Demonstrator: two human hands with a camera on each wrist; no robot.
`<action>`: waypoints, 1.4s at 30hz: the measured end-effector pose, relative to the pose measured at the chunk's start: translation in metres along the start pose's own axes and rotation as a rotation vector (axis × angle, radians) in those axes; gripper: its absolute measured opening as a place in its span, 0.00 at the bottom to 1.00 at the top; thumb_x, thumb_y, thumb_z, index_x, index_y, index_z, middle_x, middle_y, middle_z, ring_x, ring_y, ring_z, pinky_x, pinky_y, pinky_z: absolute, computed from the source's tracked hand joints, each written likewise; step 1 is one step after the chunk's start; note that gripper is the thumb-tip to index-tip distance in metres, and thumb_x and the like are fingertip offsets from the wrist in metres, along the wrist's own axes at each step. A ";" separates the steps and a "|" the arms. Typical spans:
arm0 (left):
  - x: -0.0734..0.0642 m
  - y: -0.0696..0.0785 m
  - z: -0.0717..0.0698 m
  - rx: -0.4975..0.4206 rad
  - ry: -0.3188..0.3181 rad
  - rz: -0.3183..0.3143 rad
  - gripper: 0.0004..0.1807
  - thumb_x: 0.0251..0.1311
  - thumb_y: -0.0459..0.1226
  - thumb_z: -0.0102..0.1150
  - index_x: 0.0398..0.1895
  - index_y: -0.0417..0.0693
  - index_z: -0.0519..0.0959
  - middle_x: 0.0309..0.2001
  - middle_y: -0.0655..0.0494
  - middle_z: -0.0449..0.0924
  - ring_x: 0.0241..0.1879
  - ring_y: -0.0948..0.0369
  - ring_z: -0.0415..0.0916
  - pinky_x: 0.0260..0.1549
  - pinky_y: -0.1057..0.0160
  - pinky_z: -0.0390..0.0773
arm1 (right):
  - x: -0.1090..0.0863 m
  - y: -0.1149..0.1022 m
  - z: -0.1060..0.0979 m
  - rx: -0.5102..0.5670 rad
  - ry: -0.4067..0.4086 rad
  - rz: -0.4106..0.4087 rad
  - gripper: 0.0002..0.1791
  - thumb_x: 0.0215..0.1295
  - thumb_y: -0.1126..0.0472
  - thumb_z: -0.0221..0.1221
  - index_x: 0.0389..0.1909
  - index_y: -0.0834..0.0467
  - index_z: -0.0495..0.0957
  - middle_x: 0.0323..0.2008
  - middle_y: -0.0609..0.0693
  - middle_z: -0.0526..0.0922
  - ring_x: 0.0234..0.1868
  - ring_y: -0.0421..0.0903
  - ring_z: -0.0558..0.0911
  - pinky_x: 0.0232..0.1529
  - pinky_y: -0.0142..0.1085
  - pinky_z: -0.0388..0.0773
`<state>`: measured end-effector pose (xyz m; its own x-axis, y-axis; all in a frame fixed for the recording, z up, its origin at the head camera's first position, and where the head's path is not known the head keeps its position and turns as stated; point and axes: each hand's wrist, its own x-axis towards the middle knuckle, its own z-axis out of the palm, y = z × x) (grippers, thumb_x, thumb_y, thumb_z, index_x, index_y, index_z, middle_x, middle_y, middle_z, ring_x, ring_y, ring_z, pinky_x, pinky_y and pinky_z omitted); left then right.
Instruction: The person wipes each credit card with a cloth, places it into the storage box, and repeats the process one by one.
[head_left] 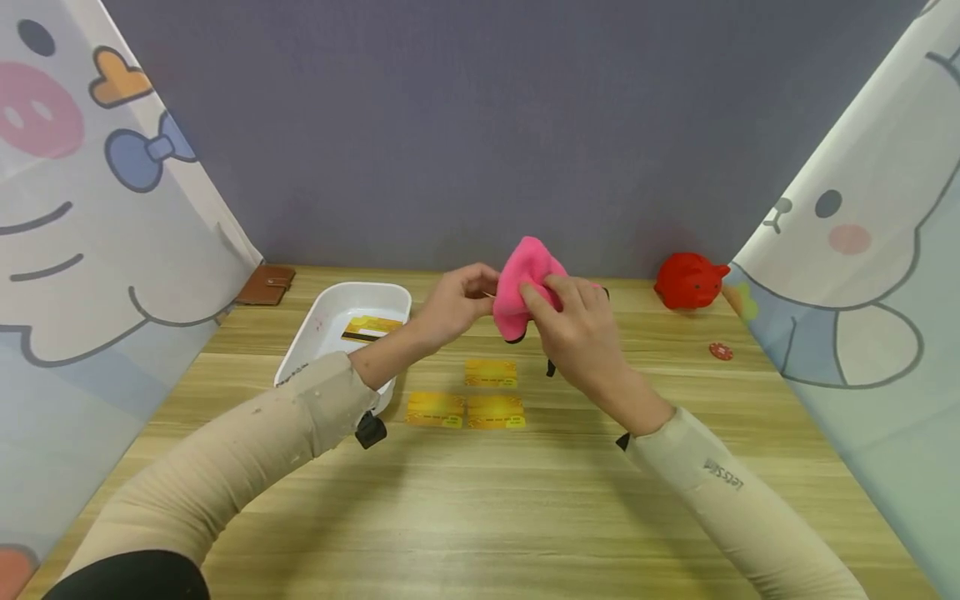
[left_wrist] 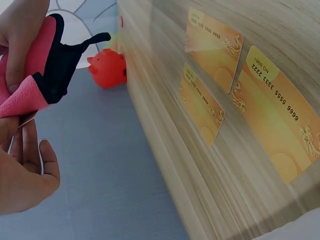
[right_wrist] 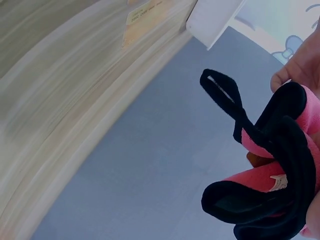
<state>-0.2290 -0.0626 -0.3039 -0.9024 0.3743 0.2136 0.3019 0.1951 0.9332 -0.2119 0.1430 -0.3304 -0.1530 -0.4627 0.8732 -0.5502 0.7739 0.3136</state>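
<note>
In the head view my right hand [head_left: 581,329] grips a soft pink cloth piece [head_left: 517,287] above the table. Black trim and a black strap loop [right_wrist: 220,92] show on it in the right wrist view; its folds gape there, with an orange-brown bit [right_wrist: 259,160] between them. My left hand [head_left: 453,308] is at the cloth's left side, thumb and fingers pinching a thin flat piece, apparently a card [head_left: 488,294], seen edge-on at the cloth. Below lie three yellow cards, one behind [head_left: 491,373] and two in front, left [head_left: 435,410] and right [head_left: 497,412].
A white tray [head_left: 300,333] with a yellow card [head_left: 367,329] in it stands left, partly behind my left arm. A brown wallet [head_left: 266,285] lies at the back left. Back right are a red piggy bank [head_left: 690,282] and a red chip [head_left: 721,351].
</note>
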 end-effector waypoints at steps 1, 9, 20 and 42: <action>0.000 0.000 0.000 -0.012 -0.007 -0.002 0.11 0.66 0.29 0.61 0.51 0.39 0.79 0.46 0.42 0.85 0.42 0.55 0.82 0.49 0.57 0.80 | 0.000 0.001 0.000 -0.004 -0.006 0.004 0.11 0.66 0.66 0.63 0.49 0.57 0.80 0.42 0.61 0.81 0.36 0.59 0.78 0.33 0.47 0.75; -0.002 -0.001 -0.012 -0.002 -0.019 -0.027 0.14 0.65 0.33 0.64 0.53 0.45 0.80 0.37 0.51 0.82 0.41 0.51 0.79 0.45 0.61 0.77 | -0.007 0.014 0.000 -0.010 -0.041 0.042 0.12 0.64 0.65 0.66 0.47 0.57 0.80 0.42 0.62 0.82 0.37 0.59 0.80 0.33 0.48 0.79; -0.008 -0.001 -0.040 0.085 0.059 -0.040 0.18 0.66 0.37 0.64 0.58 0.51 0.77 0.37 0.54 0.82 0.42 0.49 0.78 0.45 0.56 0.74 | -0.016 0.040 -0.004 -0.003 -0.084 0.154 0.13 0.62 0.68 0.65 0.47 0.57 0.79 0.43 0.65 0.81 0.39 0.64 0.79 0.27 0.53 0.75; -0.017 -0.001 -0.055 0.258 -0.042 0.022 0.19 0.69 0.28 0.53 0.58 0.50 0.82 0.59 0.52 0.82 0.53 0.55 0.79 0.49 0.56 0.78 | -0.015 0.029 -0.012 0.011 -0.050 0.156 0.11 0.65 0.63 0.65 0.47 0.56 0.81 0.42 0.63 0.82 0.36 0.62 0.79 0.28 0.51 0.76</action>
<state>-0.2309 -0.1191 -0.2929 -0.8830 0.4168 0.2159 0.3943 0.4090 0.8229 -0.2158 0.1777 -0.3295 -0.2773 -0.3586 0.8914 -0.5256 0.8332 0.1717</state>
